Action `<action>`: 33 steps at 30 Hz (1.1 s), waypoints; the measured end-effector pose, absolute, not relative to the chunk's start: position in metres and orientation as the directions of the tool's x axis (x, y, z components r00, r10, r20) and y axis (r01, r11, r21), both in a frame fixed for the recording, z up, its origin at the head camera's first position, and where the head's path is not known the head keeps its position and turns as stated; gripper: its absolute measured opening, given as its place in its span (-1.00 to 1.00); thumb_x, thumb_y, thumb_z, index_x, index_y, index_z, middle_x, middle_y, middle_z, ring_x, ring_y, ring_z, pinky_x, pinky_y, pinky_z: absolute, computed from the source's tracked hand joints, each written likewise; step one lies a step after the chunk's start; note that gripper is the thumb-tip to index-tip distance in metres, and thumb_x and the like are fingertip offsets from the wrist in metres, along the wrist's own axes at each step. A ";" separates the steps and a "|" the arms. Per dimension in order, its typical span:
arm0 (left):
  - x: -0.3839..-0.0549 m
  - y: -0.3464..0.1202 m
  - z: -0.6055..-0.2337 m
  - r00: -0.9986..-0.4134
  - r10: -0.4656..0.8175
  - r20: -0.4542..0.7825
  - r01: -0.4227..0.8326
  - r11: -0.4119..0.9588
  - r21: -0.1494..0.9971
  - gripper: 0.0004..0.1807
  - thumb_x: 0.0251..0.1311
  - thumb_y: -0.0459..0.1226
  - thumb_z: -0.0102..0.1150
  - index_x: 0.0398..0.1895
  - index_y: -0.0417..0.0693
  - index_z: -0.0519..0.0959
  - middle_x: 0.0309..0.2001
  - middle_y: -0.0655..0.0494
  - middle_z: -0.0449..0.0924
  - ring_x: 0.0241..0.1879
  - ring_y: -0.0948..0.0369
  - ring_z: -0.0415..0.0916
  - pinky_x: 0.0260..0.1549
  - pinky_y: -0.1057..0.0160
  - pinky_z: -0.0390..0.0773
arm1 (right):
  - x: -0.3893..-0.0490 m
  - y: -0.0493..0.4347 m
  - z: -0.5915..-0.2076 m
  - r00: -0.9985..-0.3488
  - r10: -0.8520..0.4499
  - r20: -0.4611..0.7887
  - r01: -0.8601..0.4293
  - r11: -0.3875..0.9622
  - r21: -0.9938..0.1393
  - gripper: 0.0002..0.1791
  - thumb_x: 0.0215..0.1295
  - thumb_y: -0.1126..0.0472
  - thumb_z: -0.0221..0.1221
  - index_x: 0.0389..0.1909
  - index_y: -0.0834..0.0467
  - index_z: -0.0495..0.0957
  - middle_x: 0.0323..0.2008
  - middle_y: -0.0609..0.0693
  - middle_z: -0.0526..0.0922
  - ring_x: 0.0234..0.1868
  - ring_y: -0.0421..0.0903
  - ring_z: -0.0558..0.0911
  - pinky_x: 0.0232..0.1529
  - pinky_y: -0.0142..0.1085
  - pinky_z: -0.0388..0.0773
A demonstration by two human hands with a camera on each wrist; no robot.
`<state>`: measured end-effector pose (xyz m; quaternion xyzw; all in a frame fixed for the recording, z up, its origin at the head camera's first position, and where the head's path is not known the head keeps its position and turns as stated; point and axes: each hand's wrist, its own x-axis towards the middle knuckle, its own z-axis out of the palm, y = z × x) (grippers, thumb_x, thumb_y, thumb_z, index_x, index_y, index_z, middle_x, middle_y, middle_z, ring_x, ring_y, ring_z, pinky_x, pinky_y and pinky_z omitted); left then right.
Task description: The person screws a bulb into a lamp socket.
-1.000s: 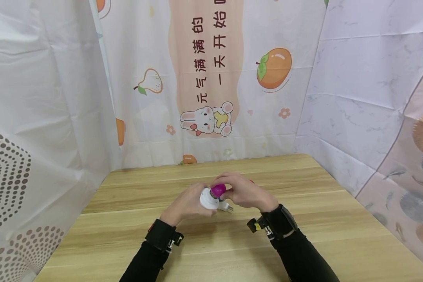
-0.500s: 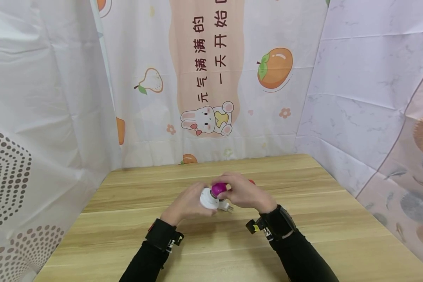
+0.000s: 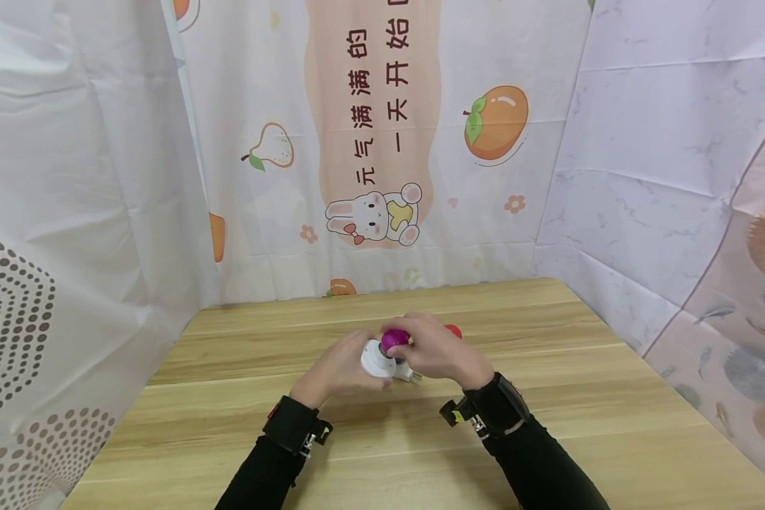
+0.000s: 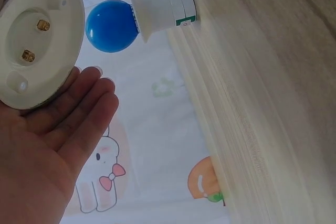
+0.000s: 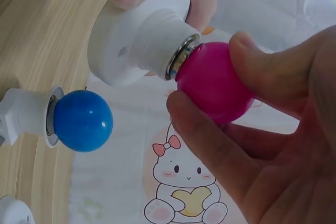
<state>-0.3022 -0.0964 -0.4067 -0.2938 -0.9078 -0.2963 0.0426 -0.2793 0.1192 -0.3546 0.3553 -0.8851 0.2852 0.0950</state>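
In the head view my left hand (image 3: 339,370) grips a white lamp holder (image 3: 377,360) by its round base, above the table. Two brass contacts show on the base's underside (image 4: 37,40) in the left wrist view. My right hand (image 3: 435,346) pinches a magenta light bulb (image 5: 214,83) between thumb and fingers. The bulb's metal collar sits at the mouth of the holder's socket, in line with it and tilted. A second white holder (image 5: 32,111), carrying a blue bulb (image 5: 84,120), stands just beyond my hands.
A red bulb (image 3: 454,331) stands behind my right hand. A white two-pin plug (image 3: 408,374) shows below the hands. Part of another white piece (image 5: 14,211) is at the right wrist view's lower left corner. Printed curtains (image 3: 274,234) close off the wooden table (image 3: 280,312) behind.
My right hand has turned and shifted slightly left with the magenta bulb, and more of the red bulb shows behind it. The left hand and the lamp holder stay in place.
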 end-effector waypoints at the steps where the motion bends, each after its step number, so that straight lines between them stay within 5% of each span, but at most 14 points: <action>1: -0.302 -0.096 -0.407 -0.826 0.506 0.250 0.556 0.651 0.517 -0.32 -0.15 0.05 0.57 0.06 0.08 0.51 -0.17 0.31 0.51 -0.21 0.27 0.46 -0.27 0.23 0.53 | -0.279 0.118 -0.355 -0.733 -0.568 0.373 -0.679 0.594 -0.431 -0.64 0.30 0.30 0.33 0.11 0.17 0.63 -0.05 0.05 0.69 -0.07 -0.06 0.62 -0.03 -0.16 0.61; 11: -0.303 -0.096 -0.407 -0.827 0.502 0.254 0.554 0.649 0.522 -0.33 -0.16 0.04 0.56 0.05 0.07 0.53 -0.16 0.31 0.52 -0.21 0.28 0.47 -0.28 0.24 0.53 | -0.278 0.114 -0.357 -0.761 -0.527 0.378 -0.649 0.629 -0.429 -0.63 0.31 0.24 0.35 0.12 0.17 0.63 -0.08 0.06 0.69 -0.12 -0.06 0.61 -0.10 -0.23 0.60; 23: -0.303 -0.098 -0.406 -0.828 0.516 0.222 0.529 0.585 0.615 -0.23 -0.10 0.07 0.53 0.18 -0.02 0.48 -0.07 0.23 0.58 -0.15 0.24 0.52 -0.16 0.19 0.57 | -0.284 0.129 -0.350 -0.773 -0.542 0.330 -0.612 0.498 -0.615 -0.39 0.31 0.12 0.38 0.30 0.29 0.47 -0.04 0.01 0.67 -0.06 -0.09 0.63 -0.09 -0.23 0.62; 33: -0.306 -0.102 -0.404 -0.804 0.529 0.271 0.523 0.413 0.745 -0.24 0.01 -0.07 0.54 0.28 -0.03 0.43 -0.01 0.17 0.59 -0.13 0.21 0.59 -0.14 0.15 0.62 | -0.293 0.136 -0.355 -0.744 -0.604 0.285 -0.603 0.425 -0.675 -0.39 0.27 0.11 0.42 0.31 0.14 0.50 0.01 -0.09 0.66 0.02 -0.04 0.65 0.05 -0.14 0.61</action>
